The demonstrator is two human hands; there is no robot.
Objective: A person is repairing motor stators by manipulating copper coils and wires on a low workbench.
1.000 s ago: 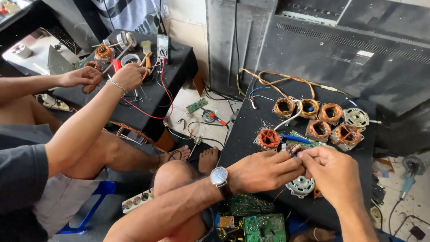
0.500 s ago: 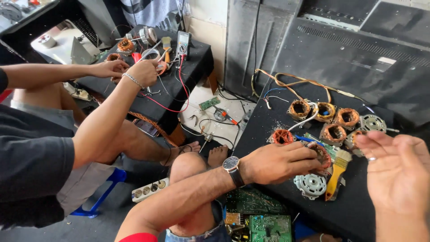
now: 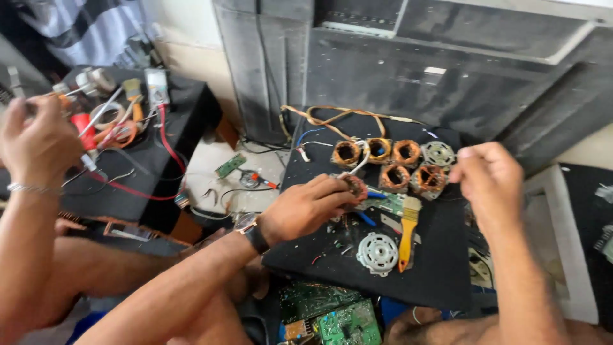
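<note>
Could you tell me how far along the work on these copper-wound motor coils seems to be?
Done, apparently: five copper coils sit grouped on the black board, beside a metal end plate. In hand: the left hand grips another coil; the right hand is closed beside the group, its contents unclear. Left: a second end plate and a yellow brush lie untouched.

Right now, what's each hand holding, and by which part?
Left hand: grip closed on a copper-wound motor coil, fingers around its near side. Right hand: fingers pinched together, but whether they hold anything cannot be told.
</note>
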